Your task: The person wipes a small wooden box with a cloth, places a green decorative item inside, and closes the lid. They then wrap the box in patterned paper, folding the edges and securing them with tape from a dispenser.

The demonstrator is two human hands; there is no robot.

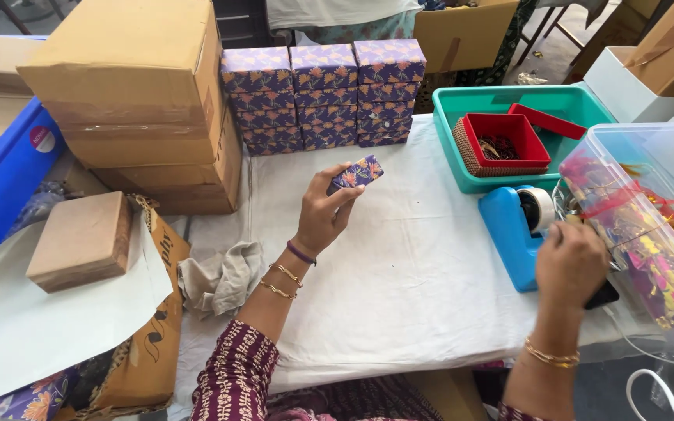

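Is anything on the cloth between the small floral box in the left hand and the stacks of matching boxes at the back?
Nothing visible: the small floral box and the stacked boxes have only bare white cloth between them.

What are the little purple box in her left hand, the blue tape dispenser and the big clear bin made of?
Small purple box: likely printed paper over card, matte, crisp edges. Blue tape dispenser: moulded plastic, smooth and slightly glossy. Clear bin: see-through plastic, contents showing through.
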